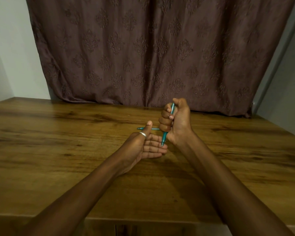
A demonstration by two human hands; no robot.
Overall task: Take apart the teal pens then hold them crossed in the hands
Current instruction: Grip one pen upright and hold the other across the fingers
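**One pen in a fist, one level behind the thumb**

Nearest to us, our left forearm and right forearm reach in from 7 and 5 o'clock over the front edge of the wooden bench. They draw close together just below the middle of the view.

Our right hand is closed in a fist around the upright teal pen. The pen's top pokes out by the thumb towards 1 o'clock, and its tip points down towards 7 o'clock.

Our left hand sits at 8 o'clock from the right. It holds nothing: the palm faces right, the fingers lie straight and together, and the thumb stands up wearing a silver ring. The upright pen's tip lies right at the left fingertips, but we cannot tell if it touches them.

The level teal pen runs from 9 to 3 o'clock behind the left thumb and ends at the right fist. We cannot tell whether it lies on the bench or is caught in the right fingers.

At 12 o'clock a patterned brown curtain hangs down to the back of the bench.
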